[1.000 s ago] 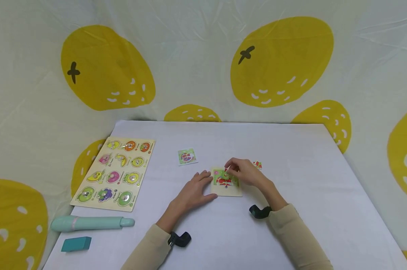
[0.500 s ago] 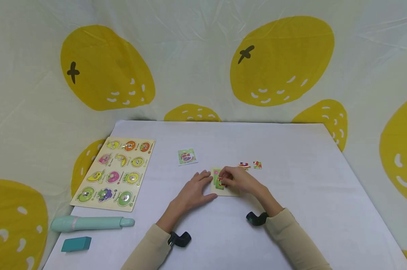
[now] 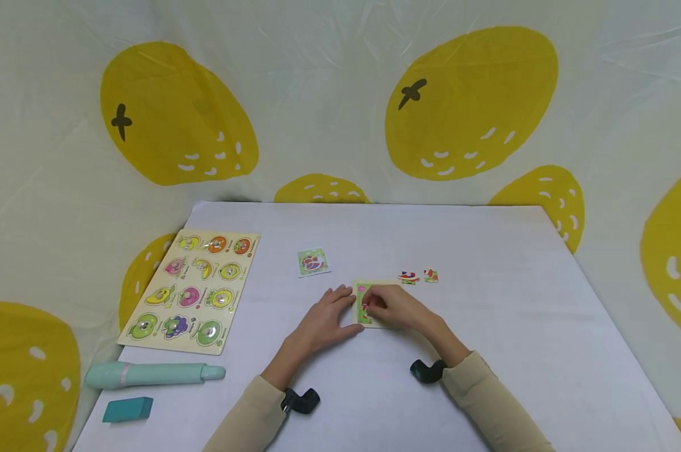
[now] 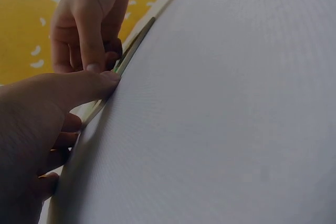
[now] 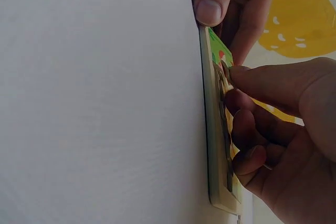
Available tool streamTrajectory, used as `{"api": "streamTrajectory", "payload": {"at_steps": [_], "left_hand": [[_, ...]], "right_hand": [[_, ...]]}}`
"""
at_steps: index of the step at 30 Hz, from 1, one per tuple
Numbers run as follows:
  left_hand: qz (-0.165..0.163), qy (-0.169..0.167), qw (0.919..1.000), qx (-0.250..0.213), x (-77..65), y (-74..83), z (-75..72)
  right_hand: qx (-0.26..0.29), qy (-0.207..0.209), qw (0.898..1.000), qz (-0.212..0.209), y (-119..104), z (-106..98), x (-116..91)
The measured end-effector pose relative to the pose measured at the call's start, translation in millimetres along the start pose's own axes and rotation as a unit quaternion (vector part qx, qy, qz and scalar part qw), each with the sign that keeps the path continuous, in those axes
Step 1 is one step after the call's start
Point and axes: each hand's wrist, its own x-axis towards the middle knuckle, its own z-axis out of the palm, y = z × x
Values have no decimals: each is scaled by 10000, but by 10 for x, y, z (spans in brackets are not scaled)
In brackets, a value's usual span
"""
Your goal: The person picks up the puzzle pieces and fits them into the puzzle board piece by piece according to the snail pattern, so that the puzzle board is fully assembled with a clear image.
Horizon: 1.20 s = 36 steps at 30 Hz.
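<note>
My left hand (image 3: 325,320) lies along the left side of a small wooden jigsaw board (image 5: 223,200), fingers fairly straight, thumb resting at its near corner. Over the board, my right hand (image 3: 397,306) pinches a small jigsaw piece (image 3: 365,309) with red, white and green print between thumb and fingertip. It hides most of the board; a green strip of picture (image 3: 360,292) shows at the left. In the right wrist view the left thumb (image 5: 210,9) presses at the board's edge, close to the pinched piece. Two loose jigsaw pieces (image 3: 408,277) lie just beyond the board.
A square picture card (image 3: 313,262) lies farther back. On the left are a large wooden fruit puzzle board (image 3: 205,295), a light-green microphone-shaped object (image 3: 159,373) and a teal block (image 3: 128,409). A white cloth covers the table (image 3: 487,251).
My right hand has moved down and left across the board. One loose piece beyond the board, formerly behind that hand, now shows. My left hand has stayed in place.
</note>
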Motion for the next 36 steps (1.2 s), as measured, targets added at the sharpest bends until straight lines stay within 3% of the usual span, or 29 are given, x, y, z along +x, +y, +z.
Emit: {"api": "streamTrajectory", "payload": {"at_steps": [5, 18, 36], "left_hand": [[8, 39, 10000, -31, 3, -1, 4], [24, 434, 9991, -26, 23, 22, 46], [-113, 523, 9983, -215, 31, 65, 44]], "right_hand": [[-318, 119, 9992, -208, 15, 27, 15], [-432, 288, 9981, -332, 62, 61, 27], [-262, 251, 9989, -310, 97, 40, 32]]}}
